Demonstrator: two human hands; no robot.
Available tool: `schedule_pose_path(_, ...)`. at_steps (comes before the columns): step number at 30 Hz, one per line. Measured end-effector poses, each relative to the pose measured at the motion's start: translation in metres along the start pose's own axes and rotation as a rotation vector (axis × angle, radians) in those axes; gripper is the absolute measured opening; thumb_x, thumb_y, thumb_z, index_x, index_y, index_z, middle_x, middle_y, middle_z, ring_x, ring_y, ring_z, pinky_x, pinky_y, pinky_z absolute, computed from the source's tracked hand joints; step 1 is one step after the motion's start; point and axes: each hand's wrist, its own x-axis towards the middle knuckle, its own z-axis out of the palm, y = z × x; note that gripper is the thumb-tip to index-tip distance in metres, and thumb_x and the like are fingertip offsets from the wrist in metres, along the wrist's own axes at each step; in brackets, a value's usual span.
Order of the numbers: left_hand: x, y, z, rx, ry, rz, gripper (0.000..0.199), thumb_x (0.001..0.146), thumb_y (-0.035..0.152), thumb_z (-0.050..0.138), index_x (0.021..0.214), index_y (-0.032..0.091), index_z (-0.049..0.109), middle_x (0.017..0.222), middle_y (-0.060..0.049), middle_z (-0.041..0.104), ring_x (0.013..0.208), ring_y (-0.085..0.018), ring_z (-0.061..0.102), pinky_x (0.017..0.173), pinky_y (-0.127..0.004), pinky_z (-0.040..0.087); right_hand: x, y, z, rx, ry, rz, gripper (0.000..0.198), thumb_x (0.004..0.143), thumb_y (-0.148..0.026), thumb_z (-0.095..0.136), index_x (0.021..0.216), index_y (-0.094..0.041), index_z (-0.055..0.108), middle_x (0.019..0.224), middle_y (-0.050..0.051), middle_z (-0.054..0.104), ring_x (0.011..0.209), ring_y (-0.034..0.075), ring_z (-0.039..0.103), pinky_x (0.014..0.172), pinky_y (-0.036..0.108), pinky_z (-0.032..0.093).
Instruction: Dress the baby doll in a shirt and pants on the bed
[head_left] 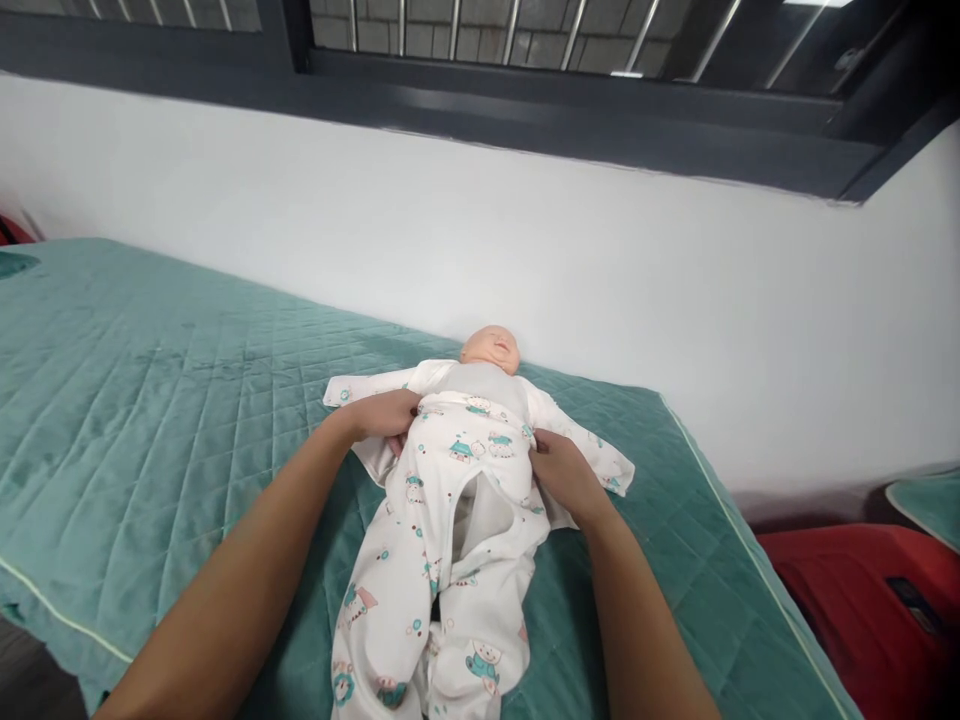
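Observation:
A baby doll point(491, 348) lies on its back with its head toward the wall. It has on a white long-sleeved top point(577, 432) with a small print, spread out under its sides. White printed baby pants point(469, 440) with an open crotch reach up over its belly. At the pants' upper edge, on the left side, my left hand point(384, 415) pinches the cloth. My right hand point(564, 470) grips the opposite side of the pants, a little lower. Both hands' fingertips are partly hidden by the fabric.
Under the doll is a green quilted bed cover point(187, 400). A white wall point(562, 240) stands right behind it, below a dark window frame point(525, 110) with metal bars. At the right, beyond the bed's edge, is a red plastic object point(862, 600).

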Motion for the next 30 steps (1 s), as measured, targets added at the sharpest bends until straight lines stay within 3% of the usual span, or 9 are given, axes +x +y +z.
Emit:
schedule_pose_path(7, -0.012, 0.000, 0.007, -0.060, -0.084, 0.002, 0.025, 0.068, 0.026, 0.054, 0.081, 0.020, 0.074, 0.082, -0.004, 0.075, 0.087, -0.028, 0.067, 0.080, -0.037, 0.052, -0.006, 0.004, 0.004, 0.330, 0.012, -0.021, 0.025, 0.078, -0.035, 0.050, 0.084, -0.020, 0.069, 0.063, 0.000, 0.065, 0.069, 0.021, 0.057, 0.062, 0.030, 0.044)
schedule_pose_path(12, -0.011, 0.000, 0.006, -0.054, -0.134, 0.025, 0.030, 0.069, 0.022, 0.048, 0.084, 0.018, 0.074, 0.092, -0.003, 0.075, 0.094, -0.028, 0.065, 0.088, -0.038, 0.050, -0.010, 0.005, 0.006, 0.415, 0.036, -0.015, 0.024, 0.079, -0.040, 0.056, 0.080, -0.020, 0.070, 0.062, 0.001, 0.066, 0.068, 0.022, 0.058, 0.063, 0.033, 0.046)
schedule_pose_path(23, -0.008, -0.010, 0.014, 0.084, 0.003, 0.081, 0.032, 0.078, 0.025, 0.047, 0.096, 0.017, 0.071, 0.107, -0.008, 0.073, 0.111, -0.032, 0.061, 0.101, -0.040, 0.042, -0.010, 0.001, 0.010, 0.404, 0.031, -0.135, 0.029, 0.083, -0.034, 0.050, 0.100, -0.022, 0.071, 0.093, 0.002, 0.073, 0.097, 0.024, 0.062, 0.084, 0.037, 0.048)
schedule_pose_path(26, -0.008, -0.010, 0.016, 0.107, 0.120, 0.033, 0.027, 0.079, 0.025, 0.045, 0.091, 0.017, 0.068, 0.100, -0.010, 0.073, 0.108, -0.031, 0.061, 0.099, -0.041, 0.043, -0.008, 0.008, 0.010, 0.386, 0.031, -0.082, 0.032, 0.085, -0.033, 0.047, 0.105, -0.021, 0.069, 0.093, 0.002, 0.073, 0.093, 0.022, 0.062, 0.081, 0.035, 0.048)
schedule_pose_path(30, -0.006, -0.014, 0.015, 0.042, 0.176, -0.004, 0.018, 0.077, 0.027, 0.052, 0.087, 0.018, 0.064, 0.091, -0.007, 0.071, 0.095, -0.026, 0.063, 0.090, -0.038, 0.047, -0.004, 0.015, 0.013, 0.255, 0.132, -0.007, 0.031, 0.082, -0.030, 0.049, 0.103, -0.021, 0.069, 0.094, 0.003, 0.073, 0.092, 0.022, 0.063, 0.080, 0.035, 0.047)
